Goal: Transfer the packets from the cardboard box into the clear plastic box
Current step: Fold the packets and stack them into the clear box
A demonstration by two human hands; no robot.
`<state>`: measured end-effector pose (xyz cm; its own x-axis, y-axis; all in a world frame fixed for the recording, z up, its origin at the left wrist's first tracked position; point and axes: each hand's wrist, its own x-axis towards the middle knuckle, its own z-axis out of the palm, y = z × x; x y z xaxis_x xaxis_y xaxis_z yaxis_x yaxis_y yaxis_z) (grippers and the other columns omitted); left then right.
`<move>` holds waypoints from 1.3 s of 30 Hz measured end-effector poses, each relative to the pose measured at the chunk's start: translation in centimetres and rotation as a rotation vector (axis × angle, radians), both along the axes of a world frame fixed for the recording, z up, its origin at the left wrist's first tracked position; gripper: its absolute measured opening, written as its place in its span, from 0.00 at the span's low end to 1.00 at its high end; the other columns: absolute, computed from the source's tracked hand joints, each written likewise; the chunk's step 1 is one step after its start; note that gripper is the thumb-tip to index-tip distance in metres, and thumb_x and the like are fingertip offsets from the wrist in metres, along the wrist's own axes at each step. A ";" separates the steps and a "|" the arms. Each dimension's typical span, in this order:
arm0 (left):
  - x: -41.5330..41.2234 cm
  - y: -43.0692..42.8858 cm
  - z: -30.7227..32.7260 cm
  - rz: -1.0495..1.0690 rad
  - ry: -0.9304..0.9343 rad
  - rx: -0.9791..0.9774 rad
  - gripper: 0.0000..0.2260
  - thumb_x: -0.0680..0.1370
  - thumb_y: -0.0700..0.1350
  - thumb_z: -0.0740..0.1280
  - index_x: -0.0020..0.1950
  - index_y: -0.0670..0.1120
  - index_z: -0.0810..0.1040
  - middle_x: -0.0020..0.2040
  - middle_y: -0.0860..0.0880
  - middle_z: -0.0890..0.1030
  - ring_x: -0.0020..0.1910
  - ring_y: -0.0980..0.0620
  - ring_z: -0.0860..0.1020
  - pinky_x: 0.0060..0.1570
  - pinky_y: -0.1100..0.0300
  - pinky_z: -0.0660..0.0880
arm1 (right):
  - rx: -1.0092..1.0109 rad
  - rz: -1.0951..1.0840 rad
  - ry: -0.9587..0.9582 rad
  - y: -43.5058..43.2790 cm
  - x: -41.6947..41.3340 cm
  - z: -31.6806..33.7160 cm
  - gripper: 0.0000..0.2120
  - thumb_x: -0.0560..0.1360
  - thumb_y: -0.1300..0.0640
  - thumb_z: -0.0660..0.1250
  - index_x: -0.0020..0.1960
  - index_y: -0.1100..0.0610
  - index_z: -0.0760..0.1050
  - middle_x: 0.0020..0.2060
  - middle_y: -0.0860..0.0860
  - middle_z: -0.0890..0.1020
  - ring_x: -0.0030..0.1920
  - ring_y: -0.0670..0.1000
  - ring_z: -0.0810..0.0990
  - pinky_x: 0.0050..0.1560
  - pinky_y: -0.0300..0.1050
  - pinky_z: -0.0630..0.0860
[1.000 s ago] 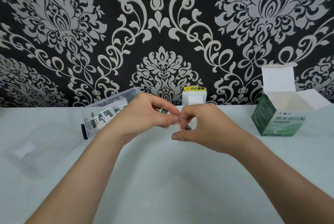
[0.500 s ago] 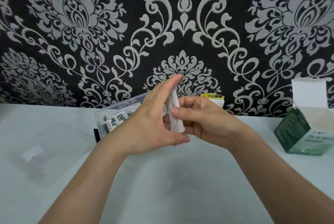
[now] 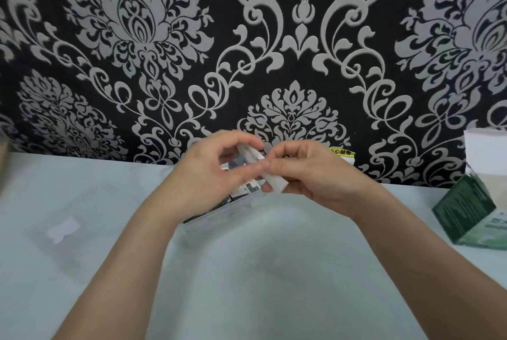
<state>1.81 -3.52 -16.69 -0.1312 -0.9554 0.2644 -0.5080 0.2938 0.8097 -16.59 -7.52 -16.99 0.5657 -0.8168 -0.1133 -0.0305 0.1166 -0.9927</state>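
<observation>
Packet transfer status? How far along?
Done: some packets already lie in the clear plastic box. In hand: left hand and right hand pinch white packets above it. Left: dropping these in; the cardboard box stands open, inside hidden, so remaining count unknown.

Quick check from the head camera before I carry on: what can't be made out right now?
Head view only:
- clear plastic box: mostly hidden behind the left hand, so its fill level cannot be told.
- packets: held between the left hand and the right hand, motion-blurred, so their count is unclear.
- cardboard box: cut off by the right edge and its inside is unseen, so what remains in it is unknown.
- Print on the packets: too blurred to read.
</observation>
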 end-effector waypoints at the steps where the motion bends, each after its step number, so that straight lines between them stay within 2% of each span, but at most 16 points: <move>1: 0.5 -0.1 0.2 0.021 0.038 0.020 0.09 0.74 0.41 0.72 0.50 0.54 0.82 0.48 0.55 0.84 0.50 0.58 0.81 0.56 0.60 0.77 | -0.046 0.000 0.054 -0.1 0.2 0.2 0.04 0.72 0.61 0.73 0.44 0.60 0.78 0.41 0.58 0.84 0.41 0.51 0.83 0.44 0.39 0.78; 4: 1.6 -0.4 0.1 0.129 0.025 -0.004 0.11 0.75 0.36 0.70 0.44 0.53 0.83 0.41 0.58 0.85 0.42 0.62 0.82 0.48 0.68 0.77 | -0.170 0.027 0.208 -0.2 0.8 1.1 0.04 0.71 0.62 0.74 0.42 0.59 0.80 0.38 0.56 0.84 0.40 0.49 0.81 0.40 0.35 0.76; 7: 1.9 -1.0 -0.8 0.244 -0.010 -0.035 0.09 0.75 0.40 0.72 0.45 0.55 0.83 0.39 0.58 0.84 0.42 0.63 0.82 0.50 0.64 0.77 | -0.384 -0.032 0.467 -0.4 1.5 1.7 0.05 0.70 0.58 0.76 0.42 0.59 0.81 0.35 0.52 0.83 0.35 0.44 0.79 0.39 0.36 0.77; 10: 2.8 -1.6 -1.8 0.297 -0.281 -0.026 0.09 0.76 0.46 0.70 0.56 0.56 0.81 0.50 0.59 0.83 0.50 0.59 0.81 0.57 0.57 0.76 | -0.658 -0.095 0.837 -0.8 2.7 2.0 0.05 0.69 0.54 0.75 0.38 0.54 0.80 0.33 0.45 0.81 0.35 0.43 0.78 0.40 0.40 0.78; 12: 3.3 -1.8 -2.1 0.259 -0.522 0.025 0.10 0.77 0.46 0.66 0.55 0.57 0.81 0.53 0.56 0.83 0.51 0.55 0.81 0.55 0.54 0.77 | -0.778 -0.085 1.015 -0.8 3.9 2.0 0.05 0.69 0.54 0.73 0.39 0.54 0.78 0.36 0.48 0.81 0.40 0.49 0.80 0.43 0.46 0.79; 15: 3.9 -1.9 -2.6 0.198 -0.667 0.106 0.12 0.76 0.43 0.64 0.52 0.57 0.83 0.45 0.54 0.84 0.39 0.56 0.80 0.48 0.57 0.78 | -0.885 -0.014 1.199 -1.1 5.8 1.6 0.08 0.70 0.55 0.71 0.38 0.55 0.72 0.37 0.51 0.77 0.41 0.54 0.77 0.39 0.45 0.74; 16: 4.0 -2.0 -2.7 0.174 -0.675 0.125 0.13 0.75 0.42 0.63 0.52 0.57 0.83 0.42 0.55 0.83 0.36 0.58 0.78 0.46 0.58 0.77 | -0.903 0.015 1.238 -1.2 6.4 1.6 0.11 0.70 0.55 0.71 0.36 0.55 0.69 0.34 0.50 0.74 0.39 0.54 0.75 0.37 0.44 0.71; 17: 3.9 -2.1 -2.9 0.143 -0.677 0.134 0.15 0.75 0.41 0.62 0.52 0.57 0.83 0.43 0.56 0.83 0.37 0.59 0.77 0.46 0.60 0.76 | -0.911 0.044 1.271 -1.3 6.8 1.5 0.14 0.71 0.55 0.71 0.35 0.56 0.66 0.33 0.50 0.72 0.37 0.54 0.74 0.37 0.43 0.69; 20: 4.2 -2.6 -3.9 0.044 -0.710 0.121 0.19 0.73 0.40 0.60 0.55 0.59 0.82 0.54 0.61 0.82 0.50 0.60 0.77 0.52 0.63 0.74 | -0.923 0.132 1.346 -1.4 8.4 1.5 0.10 0.74 0.53 0.69 0.45 0.56 0.68 0.39 0.51 0.72 0.40 0.55 0.73 0.40 0.45 0.71; 24: 4.5 -3.4 -5.0 -0.001 -0.744 0.110 0.19 0.74 0.41 0.60 0.55 0.59 0.83 0.55 0.62 0.82 0.58 0.58 0.76 0.57 0.58 0.75 | -0.925 0.195 1.410 -1.7 9.6 1.3 0.09 0.75 0.53 0.67 0.52 0.55 0.72 0.40 0.52 0.71 0.45 0.56 0.75 0.42 0.46 0.72; 28: 4.4 -3.6 -5.4 0.035 -0.746 0.141 0.18 0.74 0.41 0.61 0.54 0.60 0.83 0.55 0.59 0.82 0.58 0.57 0.76 0.55 0.56 0.76 | -0.933 0.227 1.499 -2.2 10.5 1.0 0.14 0.74 0.55 0.68 0.59 0.56 0.72 0.42 0.51 0.70 0.44 0.55 0.72 0.42 0.47 0.72; 33: 4.3 -3.6 -5.6 0.070 -0.700 0.179 0.16 0.73 0.41 0.62 0.50 0.59 0.84 0.52 0.59 0.82 0.55 0.57 0.77 0.53 0.55 0.77 | -1.004 0.292 1.585 -2.4 11.2 0.8 0.07 0.74 0.55 0.68 0.49 0.54 0.71 0.35 0.49 0.70 0.41 0.53 0.74 0.38 0.45 0.71; 35: 4.2 -3.4 -5.3 0.072 -0.710 0.186 0.16 0.73 0.41 0.62 0.50 0.57 0.84 0.51 0.59 0.82 0.55 0.56 0.77 0.54 0.56 0.77 | -1.032 0.305 1.597 -2.3 11.4 0.8 0.06 0.75 0.54 0.66 0.49 0.54 0.73 0.34 0.49 0.70 0.41 0.53 0.74 0.38 0.45 0.71; 39: 3.9 -2.9 -4.5 0.082 -0.740 0.150 0.12 0.75 0.40 0.62 0.51 0.52 0.82 0.51 0.55 0.80 0.54 0.53 0.75 0.50 0.59 0.75 | -1.051 0.297 1.591 -2.1 11.7 0.5 0.09 0.77 0.55 0.63 0.55 0.55 0.75 0.41 0.49 0.74 0.42 0.53 0.74 0.40 0.45 0.70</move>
<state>5.71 -6.42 -21.15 -0.1506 -0.9886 0.0017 -0.9497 0.1451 0.2775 -4.91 -9.65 -16.49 0.5666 -0.8021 -0.1885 -0.7427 -0.5963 0.3047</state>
